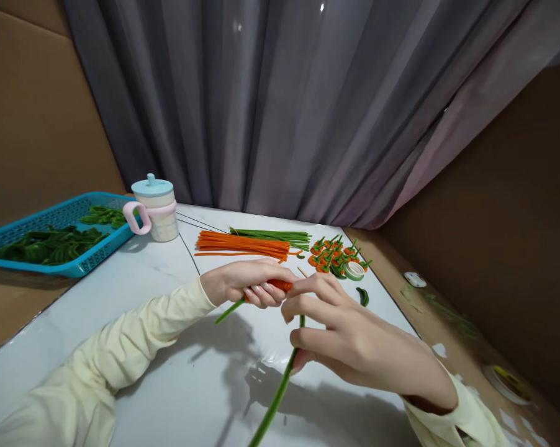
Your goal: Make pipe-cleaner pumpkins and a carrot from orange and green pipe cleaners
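We work at a pale, glossy tabletop (168, 347) set in a corner: a grey curtain (308, 105) hangs in heavy folds straight ahead, and brown cardboard walls (33, 118) close in on both sides. Thin dark lines cross the tabletop, and our arms cast soft shadows on it. The brown ledge along the right edge carries scraps of white paper and a roll of tape (508, 382).

Our left hand (247, 282) reaches in from the left in a cream sleeve, its fingers closed round a small orange piece (280, 285) with a short green stem (228, 310) poking out below the palm. Our right hand (349, 329) meets it just beside the fingertips, thumb and forefinger pinched narrow near the orange piece, the lower fingers curled round a long green pipe cleaner (275, 397) that runs down toward us and off the bottom edge. Both pieces are held above the middle of the tabletop, not resting on it.

Further back lie a bundle of orange pipe cleaners (243, 244) and, touching it behind, a bundle of green pipe cleaners (270, 234). To their right sits a cluster of finished orange-and-green pieces (333, 251) with a small roll of green tape (354, 270) at its near edge, and a loose green scrap (362, 297) near that. At the back left stands a lidded cup (156, 208) with a pink handle, just beside a blue plastic basket (51, 220) holding green coiled pieces.
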`<action>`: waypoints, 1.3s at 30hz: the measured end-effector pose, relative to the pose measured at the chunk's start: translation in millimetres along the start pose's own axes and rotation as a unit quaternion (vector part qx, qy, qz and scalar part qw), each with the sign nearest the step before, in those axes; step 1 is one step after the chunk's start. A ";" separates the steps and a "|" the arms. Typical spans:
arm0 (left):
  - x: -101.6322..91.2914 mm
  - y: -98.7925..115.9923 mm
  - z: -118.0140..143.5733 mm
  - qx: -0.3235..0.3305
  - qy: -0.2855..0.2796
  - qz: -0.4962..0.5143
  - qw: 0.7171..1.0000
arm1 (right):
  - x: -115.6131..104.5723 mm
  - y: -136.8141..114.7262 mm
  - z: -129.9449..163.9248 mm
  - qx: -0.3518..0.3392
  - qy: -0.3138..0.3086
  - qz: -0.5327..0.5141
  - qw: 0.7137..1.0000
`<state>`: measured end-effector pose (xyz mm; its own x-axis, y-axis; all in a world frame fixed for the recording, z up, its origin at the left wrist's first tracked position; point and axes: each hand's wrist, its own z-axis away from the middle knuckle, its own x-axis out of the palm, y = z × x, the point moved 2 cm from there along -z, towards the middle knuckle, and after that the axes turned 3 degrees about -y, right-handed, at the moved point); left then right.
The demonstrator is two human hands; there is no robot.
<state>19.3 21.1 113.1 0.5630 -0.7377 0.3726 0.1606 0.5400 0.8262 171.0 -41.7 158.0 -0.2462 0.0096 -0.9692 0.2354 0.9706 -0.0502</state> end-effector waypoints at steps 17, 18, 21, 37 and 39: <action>-8.6 13.5 11.7 0.241 0.161 0.109 0.951 | 17.0 3.8 -13.2 0.045 0.166 0.223 0.959; -8.0 14.2 12.3 0.266 0.180 0.106 0.941 | 18.1 3.9 -14.0 0.057 0.175 0.236 0.954; -7.1 15.3 13.5 0.323 0.205 0.107 0.918 | 23.1 5.4 -16.3 0.077 0.184 0.257 0.945; -17.3 16.6 14.2 0.362 0.216 0.174 0.890 | 38.4 18.8 -24.8 0.068 0.187 0.244 0.949; -17.3 17.3 14.8 0.365 0.222 0.173 0.887 | 33.7 21.0 -23.2 0.087 0.203 0.221 0.950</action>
<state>0.4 37.2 127.2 0.7661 -0.2592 0.5882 -0.5613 0.1761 0.8086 145.9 -15.5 129.9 -0.4212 0.5339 -0.7332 0.5431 0.7959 0.2677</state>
